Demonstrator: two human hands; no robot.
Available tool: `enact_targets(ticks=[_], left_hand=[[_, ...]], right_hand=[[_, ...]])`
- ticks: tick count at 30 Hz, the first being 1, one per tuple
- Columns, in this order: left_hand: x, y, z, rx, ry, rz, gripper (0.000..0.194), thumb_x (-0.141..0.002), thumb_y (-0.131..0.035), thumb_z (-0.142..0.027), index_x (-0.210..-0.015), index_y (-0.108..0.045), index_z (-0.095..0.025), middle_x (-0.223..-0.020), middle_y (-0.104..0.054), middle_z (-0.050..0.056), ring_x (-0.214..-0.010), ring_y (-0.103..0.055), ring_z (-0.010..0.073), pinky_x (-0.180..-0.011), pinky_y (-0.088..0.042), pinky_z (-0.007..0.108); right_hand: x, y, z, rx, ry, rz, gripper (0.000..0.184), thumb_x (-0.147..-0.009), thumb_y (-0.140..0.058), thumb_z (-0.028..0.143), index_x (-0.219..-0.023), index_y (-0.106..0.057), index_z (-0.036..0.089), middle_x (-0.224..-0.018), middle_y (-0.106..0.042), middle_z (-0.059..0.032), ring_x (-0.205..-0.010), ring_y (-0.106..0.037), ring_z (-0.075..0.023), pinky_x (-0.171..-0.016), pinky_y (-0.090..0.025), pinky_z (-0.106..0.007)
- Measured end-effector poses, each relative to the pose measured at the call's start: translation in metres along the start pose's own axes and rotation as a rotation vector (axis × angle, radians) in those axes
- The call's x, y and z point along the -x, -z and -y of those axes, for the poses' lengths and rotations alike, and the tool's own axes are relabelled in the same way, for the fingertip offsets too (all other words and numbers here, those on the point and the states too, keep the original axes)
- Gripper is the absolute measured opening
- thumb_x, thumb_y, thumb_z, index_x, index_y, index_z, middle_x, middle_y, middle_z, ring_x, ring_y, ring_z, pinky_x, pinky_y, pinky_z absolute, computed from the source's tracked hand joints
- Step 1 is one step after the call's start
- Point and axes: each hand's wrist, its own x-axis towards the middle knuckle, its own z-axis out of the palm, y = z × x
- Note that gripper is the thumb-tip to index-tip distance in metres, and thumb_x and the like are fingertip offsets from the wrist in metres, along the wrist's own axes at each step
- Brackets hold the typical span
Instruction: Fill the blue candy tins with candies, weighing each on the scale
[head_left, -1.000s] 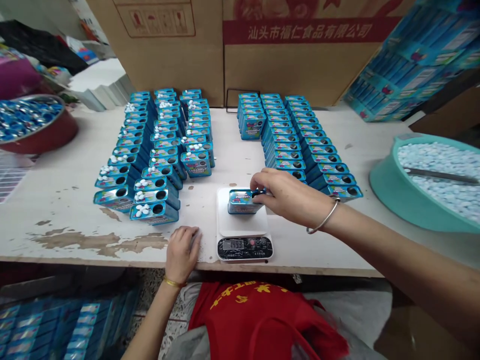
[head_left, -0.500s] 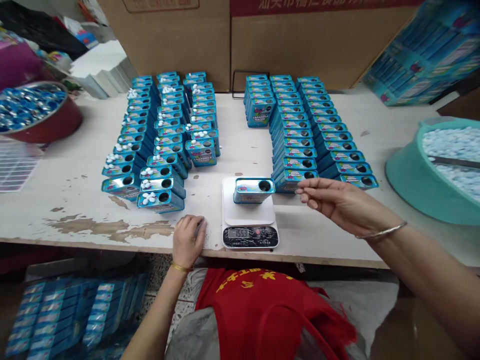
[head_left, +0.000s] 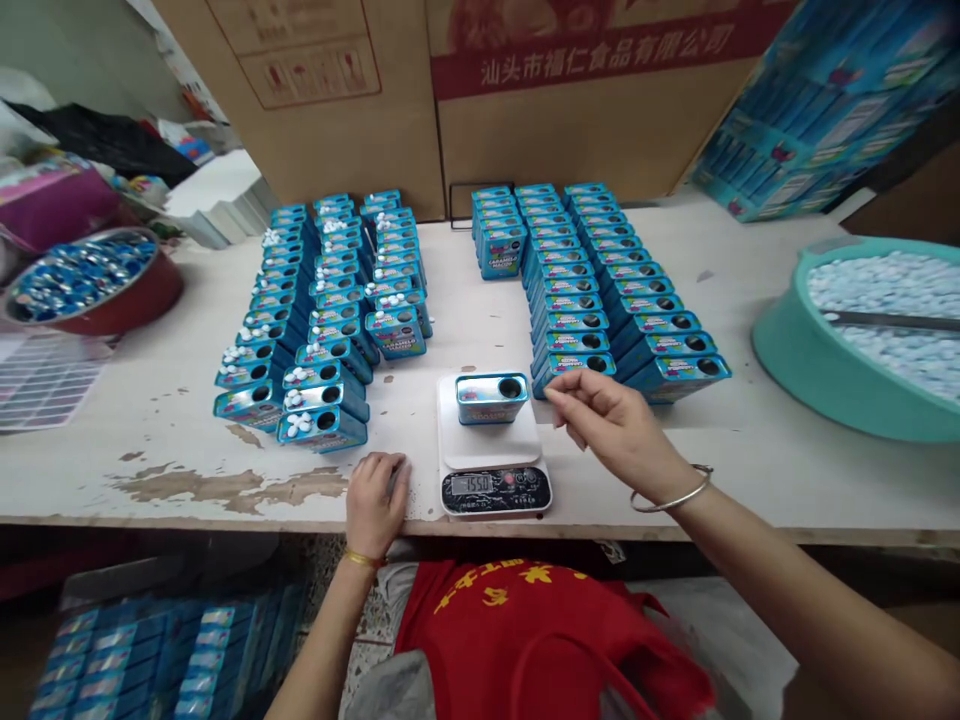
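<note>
R hand (head_left: 619, 430) empty, fingers half-curled, just right of blue tin (head_left: 491, 398) on digital scale (head_left: 487, 445). Tin prob light, stiff, slick metal; pinch long sides, hole up. L hand (head_left: 373, 505) loosely curled, empty, on table edge (head_left: 187, 522).

Glossy metal tin (head_left: 491, 399), chipped painted wooden table (head_left: 172, 487).

The right hand (head_left: 619, 430) has let go of the blue tin (head_left: 491, 399) and hovers just right of it; the scale's display (head_left: 472, 484) has risen to about 155.
</note>
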Motion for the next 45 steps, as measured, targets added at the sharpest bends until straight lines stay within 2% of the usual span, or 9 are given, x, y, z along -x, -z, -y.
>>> enact_targets(ticks=[3,8,13,20,25,32,37,40,45], left_hand=[[-0.009,0.009,-0.011,0.088,0.012,-0.029,0.022,-0.088,-0.052,-0.030,-0.106,-0.054,-0.019,-0.091,-0.058,0.006,-0.084,-0.055,0.0179,-0.075,-0.046,0.032],[-0.072,0.029,-0.058,0.054,-0.215,-0.015,0.080,-0.075,-0.066,-0.045,-0.140,-0.026,-0.021,-0.133,-0.043,0.017,-0.122,-0.042,0.0302,-0.096,-0.040,0.045],[-0.173,0.031,-0.083,-0.030,-0.521,0.264,0.040,-0.082,-0.058,-0.028,-0.120,-0.049,-0.022,-0.107,-0.062,0.008,-0.096,-0.059,0.0216,-0.084,-0.045,0.035],[-0.318,-0.031,-0.083,-0.263,-0.347,0.236,0.031,-0.078,-0.061,-0.025,-0.108,-0.055,-0.020,-0.106,-0.058,0.006,-0.094,-0.058,0.0196,-0.078,-0.045,0.029],[-0.370,-0.073,-0.086,-0.345,-0.351,0.221,0.032,-0.076,-0.063,-0.020,-0.107,-0.056,-0.016,-0.108,-0.056,0.010,-0.100,-0.054,0.0231,-0.082,-0.043,0.032],[-0.358,-0.073,-0.093,-0.405,-0.318,0.130,0.051,-0.080,-0.059,-0.028,-0.127,-0.044,-0.018,-0.132,-0.042,0.015,-0.118,-0.040,0.0303,-0.093,-0.034,0.041],[-0.292,-0.018,-0.084,-0.380,-0.327,-0.013,0.043,-0.085,-0.054,-0.040,-0.122,-0.046,-0.020,-0.129,-0.047,0.011,-0.117,-0.042,0.0264,-0.094,-0.033,0.040],[-0.246,0.019,-0.062,-0.481,-0.179,-0.049,0.032,-0.079,-0.061,-0.043,-0.102,-0.056,-0.021,-0.121,-0.051,0.011,-0.109,-0.046,0.0296,-0.088,-0.036,0.044],[-0.207,0.036,-0.028,-0.653,-0.114,0.076,0.009,-0.075,-0.066,-0.025,-0.082,-0.061,-0.021,-0.126,-0.050,0.012,-0.119,-0.040,0.0349,-0.091,-0.033,0.052]], right_hand=[[-0.006,-0.009,0.005,0.072,0.129,0.011,0.020,-0.088,-0.052,0.036,-0.086,-0.057,0.017,-0.068,-0.053,0.0009,-0.063,-0.049,-0.0104,-0.059,-0.040,-0.023],[-0.003,-0.018,-0.015,-0.014,0.068,-0.091,0.025,-0.089,-0.048,0.042,-0.082,-0.053,0.018,-0.064,-0.045,0.0032,-0.059,-0.044,-0.0107,-0.056,-0.038,-0.022],[0.015,-0.016,-0.080,-0.020,-0.057,-0.183,0.034,-0.086,-0.048,0.050,-0.077,-0.053,0.018,-0.064,-0.048,0.0017,-0.059,-0.045,-0.0125,-0.054,-0.040,-0.022],[0.030,-0.016,-0.115,0.018,-0.056,-0.260,0.031,-0.087,-0.046,0.048,-0.082,-0.058,0.020,-0.074,-0.060,-0.0015,-0.070,-0.058,-0.0156,-0.066,-0.047,-0.020],[0.025,-0.016,-0.120,-0.006,0.028,-0.288,0.030,-0.086,-0.048,0.046,-0.081,-0.061,0.020,-0.070,-0.062,-0.0026,-0.065,-0.061,-0.0163,-0.061,-0.050,-0.019],[0.031,-0.013,-0.118,0.023,0.025,-0.298,0.027,-0.086,-0.049,0.043,-0.083,-0.062,0.020,-0.077,-0.065,-0.0051,-0.073,-0.064,-0.0176,-0.067,-0.052,-0.020],[0.037,-0.013,-0.122,0.059,-0.037,-0.306,0.027,-0.083,-0.053,0.045,-0.089,-0.062,0.020,-0.086,-0.067,-0.0068,-0.081,-0.065,-0.0197,-0.072,-0.052,-0.021],[0.039,-0.012,-0.121,0.060,-0.053,-0.289,0.028,-0.083,-0.052,0.046,-0.089,-0.062,0.020,-0.085,-0.067,-0.0058,-0.080,-0.064,-0.0192,-0.072,-0.051,-0.021],[0.041,-0.010,-0.114,0.038,-0.047,-0.276,0.029,-0.084,-0.051,0.047,-0.088,-0.061,0.019,-0.080,-0.065,-0.0046,-0.074,-0.062,-0.0182,-0.067,-0.051,-0.023]])
